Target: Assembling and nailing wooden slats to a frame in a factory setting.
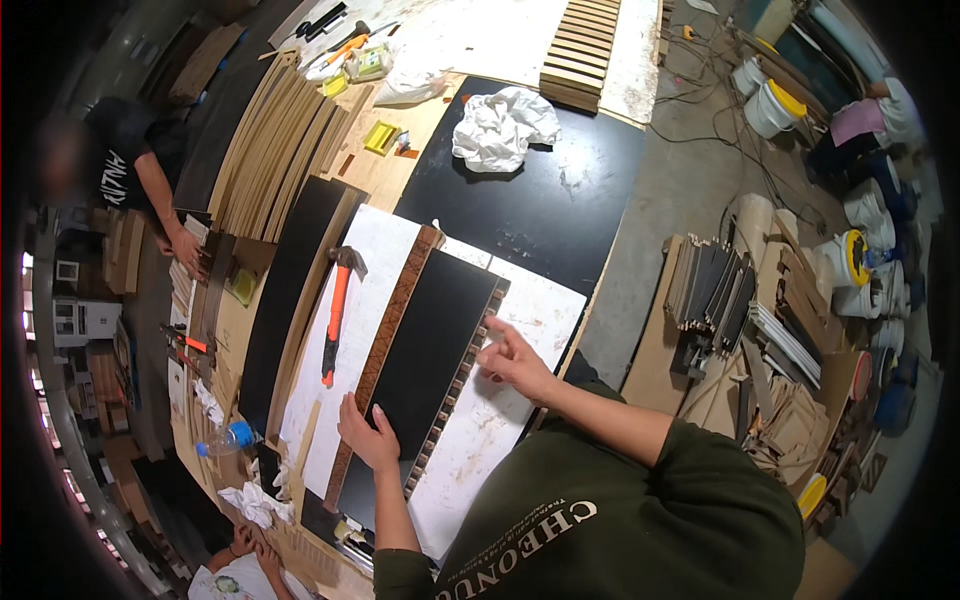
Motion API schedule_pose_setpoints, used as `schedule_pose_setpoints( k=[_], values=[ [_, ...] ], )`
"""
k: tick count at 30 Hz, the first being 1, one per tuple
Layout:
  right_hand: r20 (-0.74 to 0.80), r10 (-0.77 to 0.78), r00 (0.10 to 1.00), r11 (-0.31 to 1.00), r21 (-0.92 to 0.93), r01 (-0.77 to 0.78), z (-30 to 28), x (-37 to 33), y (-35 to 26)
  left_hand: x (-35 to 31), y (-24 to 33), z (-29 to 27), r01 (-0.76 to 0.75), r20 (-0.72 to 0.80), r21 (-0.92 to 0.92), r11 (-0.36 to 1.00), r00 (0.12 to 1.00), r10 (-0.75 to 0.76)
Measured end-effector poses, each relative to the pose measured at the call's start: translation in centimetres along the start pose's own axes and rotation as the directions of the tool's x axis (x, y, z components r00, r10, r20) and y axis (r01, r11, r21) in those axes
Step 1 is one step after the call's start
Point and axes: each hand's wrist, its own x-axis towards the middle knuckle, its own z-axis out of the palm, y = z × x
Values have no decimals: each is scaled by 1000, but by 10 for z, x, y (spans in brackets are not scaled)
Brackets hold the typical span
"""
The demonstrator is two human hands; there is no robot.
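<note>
A long black panel lies slanted on a white board in front of me. Along its left edge runs a brown strip with dark markings. Its right edge carries a row of small, evenly spaced wooden blocks. My left hand rests over the brown strip and the panel's near part, thumb and fingers apart. At the blocked edge, my right hand has its index finger stretched out and the others partly bent, with nothing visible in it. An orange-handled hammer lies left of the brown strip.
Stacked boards and a dark panel stack stand to the left. Crumpled white cloth sits on a large black sheet. A plastic bottle lies at lower left. Co-workers are at the left; panel offcuts lie right.
</note>
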Motion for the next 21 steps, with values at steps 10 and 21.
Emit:
schedule_pose_setpoints(
  k=[10, 21],
  values=[
    [0, 28, 1000, 998, 49, -28, -20, 5, -22, -1, -2, 4, 6, 3, -22, 1000, 1000, -6],
    [-92, -90, 992, 991, -110, 79, -50, 31, -26, -6, -3, 3, 125, -16, 95, 988, 992, -124]
  ],
)
